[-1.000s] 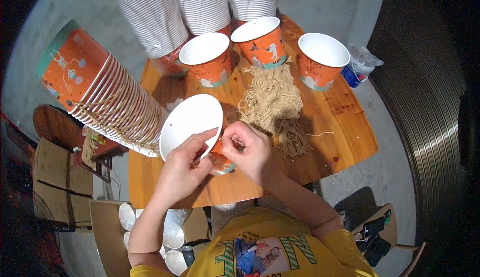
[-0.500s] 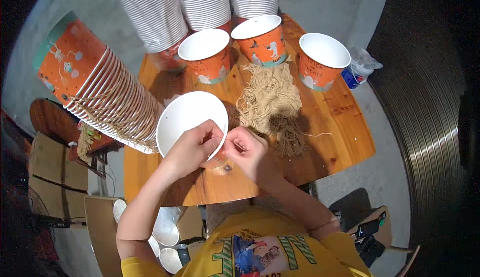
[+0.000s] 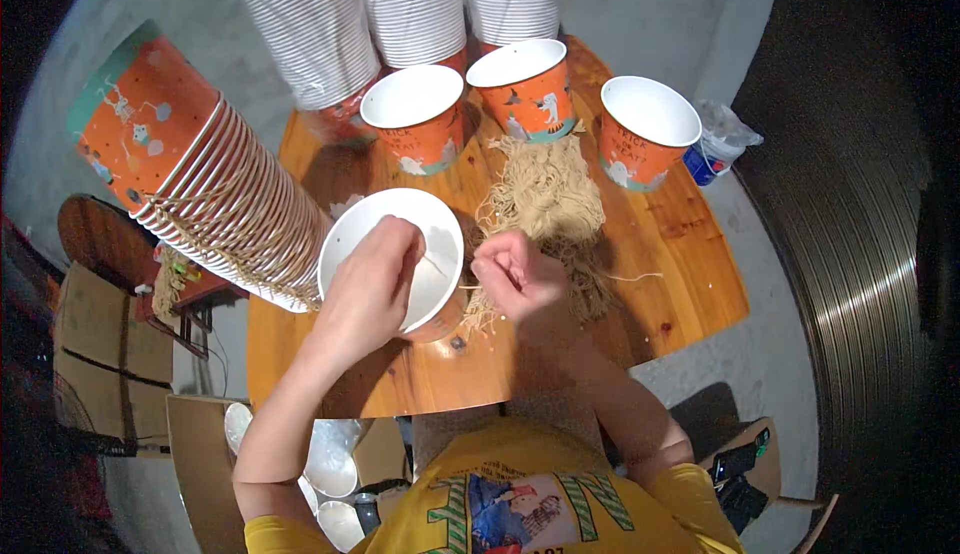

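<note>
A paper bucket [image 3: 441, 230], white inside and orange outside, stands tilted on the table in front of me. My left hand [image 3: 372, 282] reaches over its mouth, fingers pinched on a thin beige cord [image 3: 434, 265] inside the bucket. Just outside the right wall, my right hand [image 3: 520, 274] is closed with its fingertips on the cord, which runs from the wall to it. The cord appears to pass through the wall near the rim; the hole itself cannot be made out. Beyond my right hand lies a heap of beige cords [image 3: 548, 179].
Three more orange buckets [image 3: 412, 134] [image 3: 522, 94] [image 3: 645, 144] stand along the back of the wooden table [image 3: 690, 254]. Tall stacks of buckets [image 3: 408, 9] rise behind them. At left leans a long nested stack [image 3: 160, 119] with cords along its rims. Cardboard boxes [image 3: 95, 339] sit lower left.
My hands have drawn apart: the left moved into the bucket's mouth, the right away from its wall. A length of cord now shows between them. The view shifted slightly.
</note>
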Action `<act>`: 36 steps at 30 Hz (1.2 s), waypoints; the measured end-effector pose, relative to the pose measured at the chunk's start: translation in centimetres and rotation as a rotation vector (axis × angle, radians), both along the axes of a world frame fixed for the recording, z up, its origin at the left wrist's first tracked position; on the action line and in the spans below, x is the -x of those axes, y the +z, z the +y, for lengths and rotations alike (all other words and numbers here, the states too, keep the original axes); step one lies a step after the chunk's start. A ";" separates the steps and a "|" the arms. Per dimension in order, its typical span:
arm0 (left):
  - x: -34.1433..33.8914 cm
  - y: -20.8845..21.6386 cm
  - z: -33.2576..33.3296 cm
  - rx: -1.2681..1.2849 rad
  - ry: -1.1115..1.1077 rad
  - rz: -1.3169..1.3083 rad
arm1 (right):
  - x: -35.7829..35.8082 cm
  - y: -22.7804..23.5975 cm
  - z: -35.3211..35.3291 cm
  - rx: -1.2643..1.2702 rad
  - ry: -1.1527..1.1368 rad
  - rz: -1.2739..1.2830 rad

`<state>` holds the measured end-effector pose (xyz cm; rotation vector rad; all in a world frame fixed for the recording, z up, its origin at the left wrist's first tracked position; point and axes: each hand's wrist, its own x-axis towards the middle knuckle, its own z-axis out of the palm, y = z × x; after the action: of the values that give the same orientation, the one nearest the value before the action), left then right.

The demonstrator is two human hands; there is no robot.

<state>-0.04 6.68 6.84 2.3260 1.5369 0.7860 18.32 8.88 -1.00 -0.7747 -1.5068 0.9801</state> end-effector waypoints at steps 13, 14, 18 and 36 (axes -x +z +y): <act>-0.7 -0.5 0.5 0.758 0.000 -0.912 | 0.3 1.3 2.0 0.251 0.323 -0.139; -0.8 -0.5 0.6 0.759 -0.005 -0.910 | 0.4 1.1 2.1 0.273 0.325 -0.118; -0.8 -0.7 1.0 0.866 0.020 -0.960 | 0.6 1.1 2.1 0.274 0.369 0.032; -1.4 -1.6 1.0 0.746 -0.041 -0.827 | -1.7 8.1 3.2 0.412 0.632 -0.159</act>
<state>1.33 7.71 5.27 1.2475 1.1112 0.8188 20.07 12.06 7.05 -0.6778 -1.7568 1.7748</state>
